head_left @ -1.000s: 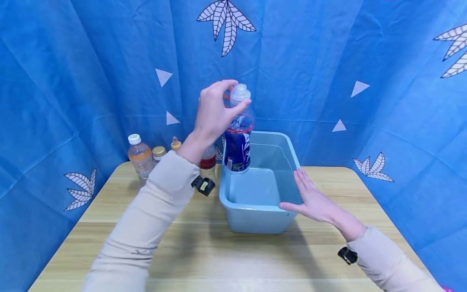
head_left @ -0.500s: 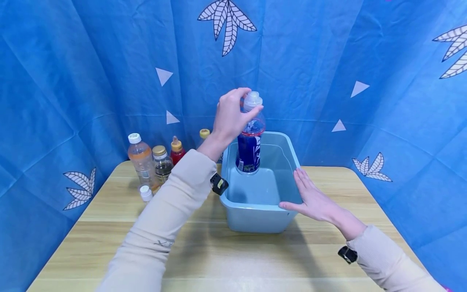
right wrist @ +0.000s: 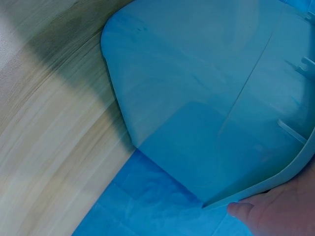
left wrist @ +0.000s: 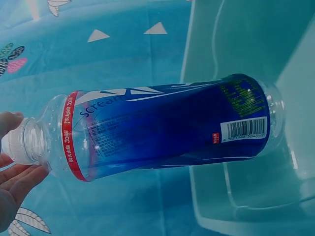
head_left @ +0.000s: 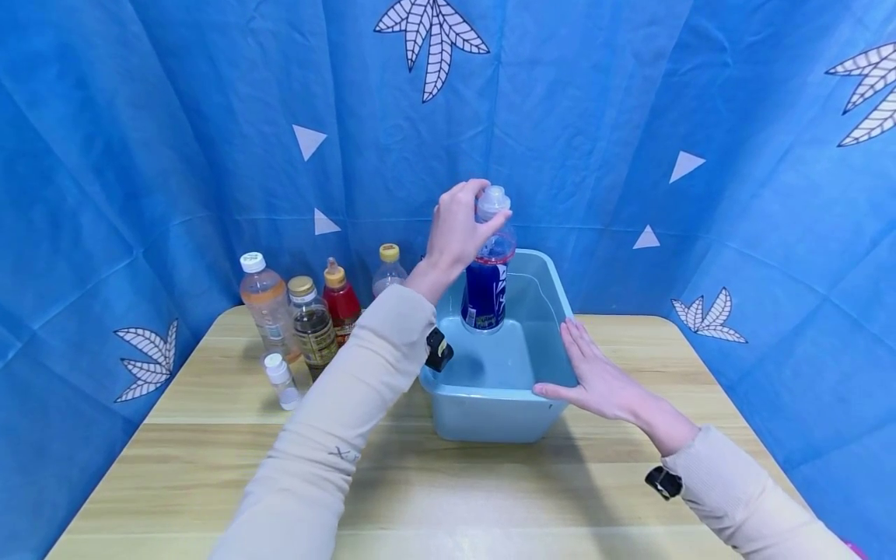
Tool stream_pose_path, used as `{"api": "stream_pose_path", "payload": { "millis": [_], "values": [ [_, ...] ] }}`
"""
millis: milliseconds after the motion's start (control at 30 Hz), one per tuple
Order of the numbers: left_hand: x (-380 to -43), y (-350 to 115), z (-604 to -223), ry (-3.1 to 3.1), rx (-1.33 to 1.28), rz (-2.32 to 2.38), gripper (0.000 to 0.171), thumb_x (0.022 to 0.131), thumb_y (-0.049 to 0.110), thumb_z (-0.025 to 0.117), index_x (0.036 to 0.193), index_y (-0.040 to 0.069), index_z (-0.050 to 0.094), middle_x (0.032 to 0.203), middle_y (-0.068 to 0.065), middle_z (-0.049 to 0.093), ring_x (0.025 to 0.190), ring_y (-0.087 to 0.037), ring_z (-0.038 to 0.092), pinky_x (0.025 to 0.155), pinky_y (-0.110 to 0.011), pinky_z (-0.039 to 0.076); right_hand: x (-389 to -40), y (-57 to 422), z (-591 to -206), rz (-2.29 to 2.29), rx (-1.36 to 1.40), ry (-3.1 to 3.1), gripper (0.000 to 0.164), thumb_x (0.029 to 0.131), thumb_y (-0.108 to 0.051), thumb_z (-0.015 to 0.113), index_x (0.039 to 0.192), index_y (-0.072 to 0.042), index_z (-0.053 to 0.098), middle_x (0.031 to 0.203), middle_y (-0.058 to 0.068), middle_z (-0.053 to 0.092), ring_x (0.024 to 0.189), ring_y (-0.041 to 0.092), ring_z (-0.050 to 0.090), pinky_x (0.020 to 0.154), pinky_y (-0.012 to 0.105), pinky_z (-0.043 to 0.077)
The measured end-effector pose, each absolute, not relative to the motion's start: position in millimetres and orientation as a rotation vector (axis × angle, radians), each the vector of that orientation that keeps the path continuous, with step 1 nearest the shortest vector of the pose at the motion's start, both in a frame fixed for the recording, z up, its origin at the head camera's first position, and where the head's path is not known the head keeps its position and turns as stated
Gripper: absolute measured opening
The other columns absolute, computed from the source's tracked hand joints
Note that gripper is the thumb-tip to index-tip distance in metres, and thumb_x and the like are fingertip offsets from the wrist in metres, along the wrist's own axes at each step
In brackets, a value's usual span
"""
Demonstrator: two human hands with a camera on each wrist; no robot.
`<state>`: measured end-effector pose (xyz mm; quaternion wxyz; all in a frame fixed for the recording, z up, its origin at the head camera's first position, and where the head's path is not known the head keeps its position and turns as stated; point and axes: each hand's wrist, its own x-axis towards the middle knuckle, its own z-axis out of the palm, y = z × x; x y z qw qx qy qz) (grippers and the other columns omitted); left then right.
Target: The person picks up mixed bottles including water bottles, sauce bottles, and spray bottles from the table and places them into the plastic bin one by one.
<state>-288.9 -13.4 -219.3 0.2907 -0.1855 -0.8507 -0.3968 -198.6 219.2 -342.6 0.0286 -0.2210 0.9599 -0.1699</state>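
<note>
My left hand grips a clear plastic bottle with a blue label by its white cap and neck, thumb and fingers on either side. The bottle hangs upright inside the opening of a light blue plastic bin, its base above the bin floor. In the left wrist view the whole label of the bottle shows, with a red band near its shoulder. My right hand rests on the bin's near right corner, fingers straight along the outer side and thumb on the front rim. The right wrist view shows the bin's outer wall.
At the left stand an orange-banded bottle, a dark sauce jar, a red squeeze bottle and a small white-capped bottle. Behind my left forearm is a yellow-capped bottle. A blue curtain backs the wooden table.
My left hand has carried the bottle to the right and slightly down, over the bin. The small bottles on the left have come out from behind my arm. My right hand stays at the bin's corner.
</note>
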Motion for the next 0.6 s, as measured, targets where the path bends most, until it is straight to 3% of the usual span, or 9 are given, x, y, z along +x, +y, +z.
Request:
{"api": "stream_pose_path", "payload": {
  "millis": [600],
  "values": [
    [-309, 1, -262, -2.336, -0.387, -1.078, 0.043, 0.08, 0.026, 0.066, 0.115, 0.005, 0.055, 0.109, -0.009, 0.057, 0.096, -0.019, 0.056, 0.079, -0.025, 0.047, -199, 220, -345, -0.526, -0.693, 2.976, 0.104, 0.075, -0.063, 0.052, 0.14, 0.003, 0.006, 0.146, 0.017, -0.001, 0.133, 0.032, -0.001, 0.103, 0.051, 0.013]
  ]
}}
